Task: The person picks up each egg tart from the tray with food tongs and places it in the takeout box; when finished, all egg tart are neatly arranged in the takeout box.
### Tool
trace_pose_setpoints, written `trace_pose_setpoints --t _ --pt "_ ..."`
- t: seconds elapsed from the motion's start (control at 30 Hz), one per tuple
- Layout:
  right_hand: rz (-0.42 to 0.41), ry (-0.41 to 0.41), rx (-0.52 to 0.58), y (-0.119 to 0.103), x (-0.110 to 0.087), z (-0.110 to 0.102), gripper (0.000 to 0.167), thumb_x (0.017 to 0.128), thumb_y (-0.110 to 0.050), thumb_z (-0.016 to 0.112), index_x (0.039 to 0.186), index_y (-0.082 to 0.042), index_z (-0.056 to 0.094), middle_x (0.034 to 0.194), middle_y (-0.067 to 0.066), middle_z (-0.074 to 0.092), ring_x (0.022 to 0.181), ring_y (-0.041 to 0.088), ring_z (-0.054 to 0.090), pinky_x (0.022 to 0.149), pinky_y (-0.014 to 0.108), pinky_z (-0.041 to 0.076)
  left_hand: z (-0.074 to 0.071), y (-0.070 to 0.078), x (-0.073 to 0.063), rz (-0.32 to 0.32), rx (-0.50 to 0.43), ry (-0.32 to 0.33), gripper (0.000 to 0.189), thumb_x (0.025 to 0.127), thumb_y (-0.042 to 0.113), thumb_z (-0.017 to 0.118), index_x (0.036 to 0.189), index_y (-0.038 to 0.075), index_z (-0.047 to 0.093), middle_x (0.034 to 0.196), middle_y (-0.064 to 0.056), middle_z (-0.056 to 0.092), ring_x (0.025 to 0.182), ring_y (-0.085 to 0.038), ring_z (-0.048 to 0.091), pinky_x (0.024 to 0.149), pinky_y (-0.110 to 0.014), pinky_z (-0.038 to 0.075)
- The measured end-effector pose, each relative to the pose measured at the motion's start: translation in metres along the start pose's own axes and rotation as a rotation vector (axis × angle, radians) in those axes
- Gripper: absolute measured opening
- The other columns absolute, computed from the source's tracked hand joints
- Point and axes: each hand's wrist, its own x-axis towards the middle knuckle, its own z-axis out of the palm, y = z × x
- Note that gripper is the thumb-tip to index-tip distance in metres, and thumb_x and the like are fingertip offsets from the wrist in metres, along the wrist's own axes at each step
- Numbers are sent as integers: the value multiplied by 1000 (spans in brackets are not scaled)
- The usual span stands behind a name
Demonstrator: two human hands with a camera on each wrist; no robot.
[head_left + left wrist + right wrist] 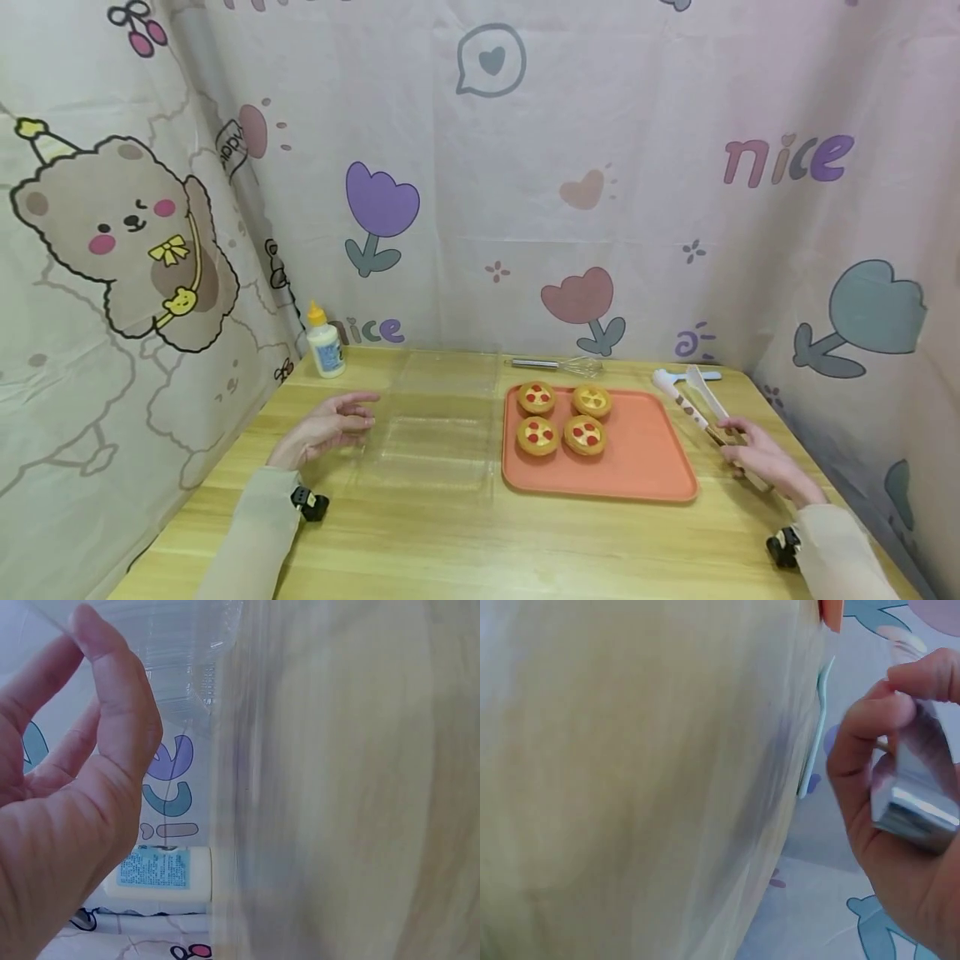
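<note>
My left hand (330, 427) is at the left side of a clear plastic box (442, 446) with its lid raised. Thumb and fingers are bent loosely with a gap between them in the head view, fingertips right at the plastic edge. In the left wrist view, a fingertip (90, 626) overlaps the clear plastic (184, 645). On the right, my right hand (765, 460) grips a pair of tongs (688, 408) by the handle end; their pale arms spread apart toward the back. The metal end of the tongs (915, 814) shows inside the curled fingers in the right wrist view.
An orange tray (645, 454) bears several small toy pizzas or tarts (585, 436) on its left half. A whisk (562, 365) lies behind it, and a pale blue utensil (705, 377) lies past the tongs. A yellow-capped glue bottle (326, 346) stands at the back left.
</note>
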Motion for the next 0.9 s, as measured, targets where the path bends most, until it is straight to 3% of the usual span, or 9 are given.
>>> trace_pose_setpoints --t 0.07,0.17,0.3,0.47,0.57,0.67,0.73,0.83,0.9 --pt "-12 23 42 -1 -1 2 56 92 -3 56 138 13 29 132 36 32 60 14 50 50 28 48 0 1 1 -1 6 0 64 96 5 59 151 -3 26 118 -16 54 102 -23 60 87 -38 58" --pt "-42 54 37 -3 -3 4 52 96 -11 58 136 9 32 134 35 34 58 11 50 47 28 47 0 1 1 -5 11 0 65 96 5 59 151 -4 26 115 -12 55 100 -23 60 86 -38 58" --pt "-61 101 -10 -5 -4 6 59 94 -24 66 136 3 35 137 30 38 77 7 58 53 29 51 1 0 1 -5 23 0 65 96 6 61 150 -3 27 113 -10 55 100 -23 61 86 -38 59" --pt "-108 131 -5 -9 -3 9 67 92 -24 71 141 1 33 141 32 42 109 39 61 55 32 54 1 1 1 6 34 1 64 96 6 60 150 -3 27 118 -15 54 101 -23 61 87 -38 58" --pt "-131 126 6 -13 -1 10 68 90 -24 72 143 0 37 142 32 46 117 36 58 53 33 55 2 1 1 -2 23 8 64 95 5 60 150 -3 27 119 -17 53 100 -22 61 87 -38 59" --pt "-123 95 41 -16 0 12 71 88 -24 74 146 -1 40 142 30 48 93 15 66 50 33 54 3 0 1 -5 19 11 64 95 6 61 150 -2 28 119 -17 53 100 -23 61 87 -38 59" --pt "-110 64 79 -19 0 14 73 87 -24 75 147 -1 40 141 28 49 72 6 61 48 32 53 3 0 1 -6 18 15 64 95 6 61 150 -2 29 118 -16 53 101 -23 61 87 -39 58" --pt "-93 38 119 -22 0 18 74 85 -23 77 147 -2 41 139 22 53 58 12 56 47 32 52 3 1 0 -6 26 22 62 96 5 60 149 -3 30 119 -16 53 102 -24 61 89 -40 58" --pt "-116 18 106 -25 0 19 72 86 -22 76 146 0 42 138 21 54 61 14 59 47 33 52 3 1 1 -6 29 26 61 96 5 59 149 -3 30 119 -16 53 103 -25 60 89 -40 58"
